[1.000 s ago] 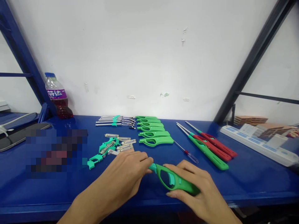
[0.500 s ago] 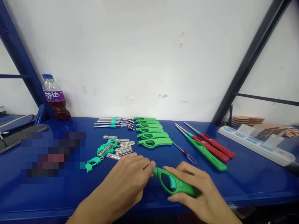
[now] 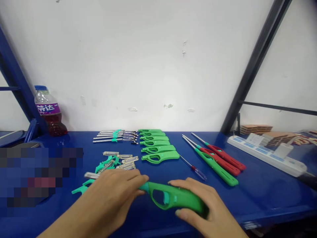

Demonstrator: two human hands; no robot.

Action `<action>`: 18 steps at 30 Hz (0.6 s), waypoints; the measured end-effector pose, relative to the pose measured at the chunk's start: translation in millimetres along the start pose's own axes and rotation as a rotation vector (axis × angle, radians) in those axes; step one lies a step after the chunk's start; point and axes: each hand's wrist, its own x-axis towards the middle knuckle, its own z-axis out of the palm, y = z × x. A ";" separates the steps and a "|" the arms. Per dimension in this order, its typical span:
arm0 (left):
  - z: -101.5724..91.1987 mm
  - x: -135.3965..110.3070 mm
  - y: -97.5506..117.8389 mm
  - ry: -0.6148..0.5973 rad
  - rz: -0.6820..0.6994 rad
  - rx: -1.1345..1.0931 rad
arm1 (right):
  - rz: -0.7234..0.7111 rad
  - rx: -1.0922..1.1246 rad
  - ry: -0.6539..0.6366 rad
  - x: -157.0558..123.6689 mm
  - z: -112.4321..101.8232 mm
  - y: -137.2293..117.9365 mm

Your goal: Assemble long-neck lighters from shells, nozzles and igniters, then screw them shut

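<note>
My right hand (image 3: 205,211) is wrapped round the back of a green lighter handle (image 3: 173,198) lying low over the blue table (image 3: 260,195). My left hand (image 3: 111,198) has its fingers pinched at the handle's teal front tip, and a metal tube (image 3: 91,175) pokes out from under it to the left. Just beyond the left hand lie loose teal trigger parts (image 3: 104,165) and small clear pieces (image 3: 126,162).
A row of green handles (image 3: 156,145) and metal tubes (image 3: 114,136) lie farther back. Assembled red and green lighters (image 3: 218,162) and a small screwdriver (image 3: 193,167) are to the right. A drink bottle (image 3: 48,110) stands back left, a white power strip (image 3: 267,155) at right.
Both hands with the green handle have shifted left, and the handle now lies flatter. The metal tube now shows to the left of my left hand. The view has tilted down.
</note>
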 end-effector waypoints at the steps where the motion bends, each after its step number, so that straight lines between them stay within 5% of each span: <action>1: -4.8 -1.6 -3.4 0.027 -0.012 -0.004 | 0.026 0.012 0.041 -1.3 -0.4 3.0; 4: -15.9 -2.9 -7.2 0.084 -0.064 -0.022 | 0.046 0.074 0.097 -1.1 -1.1 7.7; 8: -17.5 0.7 0.1 -0.059 -0.087 -0.083 | 0.007 0.098 0.172 4.0 -0.6 5.9; 16: 5.4 -12.2 13.5 -0.004 -0.095 -0.042 | 0.061 0.110 0.062 -4.1 -1.1 14.4; 18: 12.0 -6.7 19.4 -0.093 -0.104 -0.127 | 0.081 0.108 0.042 -7.7 -1.4 15.8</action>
